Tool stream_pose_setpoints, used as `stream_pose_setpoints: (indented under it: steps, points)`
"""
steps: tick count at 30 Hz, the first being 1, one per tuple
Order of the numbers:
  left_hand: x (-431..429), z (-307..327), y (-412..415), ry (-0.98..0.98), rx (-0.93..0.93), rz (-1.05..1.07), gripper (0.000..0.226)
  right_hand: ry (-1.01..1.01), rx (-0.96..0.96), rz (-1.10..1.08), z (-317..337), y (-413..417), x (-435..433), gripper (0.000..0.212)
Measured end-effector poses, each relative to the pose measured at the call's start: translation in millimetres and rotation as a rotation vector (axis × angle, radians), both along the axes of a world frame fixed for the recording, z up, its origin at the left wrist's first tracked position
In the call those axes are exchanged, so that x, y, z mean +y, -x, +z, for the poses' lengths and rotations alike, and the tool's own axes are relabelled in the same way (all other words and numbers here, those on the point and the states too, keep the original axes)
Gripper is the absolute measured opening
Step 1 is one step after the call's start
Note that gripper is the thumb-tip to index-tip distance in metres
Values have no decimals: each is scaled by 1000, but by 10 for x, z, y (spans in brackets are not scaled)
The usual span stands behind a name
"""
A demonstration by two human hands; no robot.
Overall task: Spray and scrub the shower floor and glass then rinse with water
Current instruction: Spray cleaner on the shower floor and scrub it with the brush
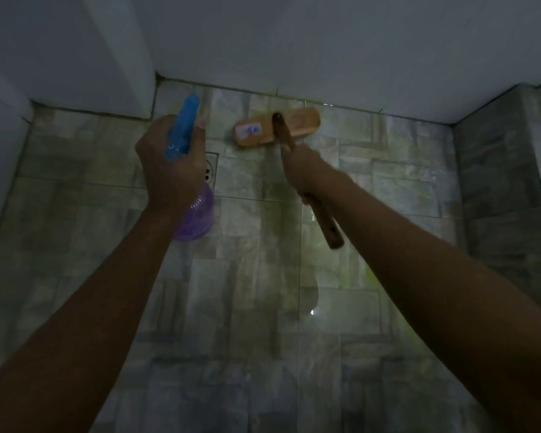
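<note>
My left hand [169,164] grips a spray bottle [196,214] with a purple body and a blue trigger head, held over the floor with the nozzle pointing toward the far wall. My right hand [306,173] grips the brown wooden handle of a scrub brush [278,128]. The brush's tan wooden head lies flat on the wet, grey-green tiled shower floor [263,307], close to the far wall. The handle's end sticks out below my right hand.
A square metal floor drain [211,168] sits just right of my left hand, partly hidden by the bottle. White walls [325,51] close the far side and left. A grey tiled wall [500,189] rises at the right. A bright glare lies on the wet tiles.
</note>
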State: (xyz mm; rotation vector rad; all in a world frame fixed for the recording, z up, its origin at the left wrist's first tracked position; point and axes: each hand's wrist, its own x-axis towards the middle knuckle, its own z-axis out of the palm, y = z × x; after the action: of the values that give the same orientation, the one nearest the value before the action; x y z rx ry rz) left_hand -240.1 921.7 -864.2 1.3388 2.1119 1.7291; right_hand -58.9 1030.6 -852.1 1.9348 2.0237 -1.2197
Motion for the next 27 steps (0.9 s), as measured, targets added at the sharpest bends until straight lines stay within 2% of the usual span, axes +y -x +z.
stream_pose_setpoints:
  steps: [3, 9, 13, 19, 23, 27]
  points:
    - [2, 22, 5, 8, 13, -6, 26, 119, -41, 11, 90, -400, -349, 42]
    - [162, 75, -4, 135, -136, -79, 34, 49, -47, -129, 222, -288, 330, 37]
    - [331, 89, -91, 334, -194, -202, 33, 34, -21, -166, 191, -307, 368, 40]
    - [483, 70, -318, 456, 66, -343, 41, 23, -44, -190, 76, -555, 223, 39]
    - [518, 59, -458, 522, 144, -327, 44, 55, -16, -193, 114, -539, 259, 36]
    - [498, 78, -472, 516, 134, -250, 44, 36, -41, -178, 97, -548, 242, 39]
